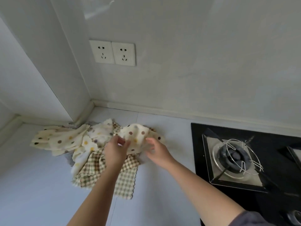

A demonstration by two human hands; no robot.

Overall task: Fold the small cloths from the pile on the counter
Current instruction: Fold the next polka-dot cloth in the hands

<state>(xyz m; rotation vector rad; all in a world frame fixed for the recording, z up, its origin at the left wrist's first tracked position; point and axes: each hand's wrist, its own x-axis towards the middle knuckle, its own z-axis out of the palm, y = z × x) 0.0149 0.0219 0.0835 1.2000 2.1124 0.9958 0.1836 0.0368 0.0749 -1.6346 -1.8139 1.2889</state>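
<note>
Both bare arms reach forward from the lower edge of the view, and the hands sit close together with a small gap between them. The left forearm (101,181) rises steeply from the bottom centre. The left hand (116,148) shows its back, its fingers curled inward and pinching the near edge of a dotted cloth (136,132). The right forearm (195,181) comes in slantwise from the lower right, with a dark sleeve (254,217) over the upper arm. The right hand (157,151) is back-up with its fingers at the same cloth edge. They are blurred, so its grip cannot be made out.
</note>
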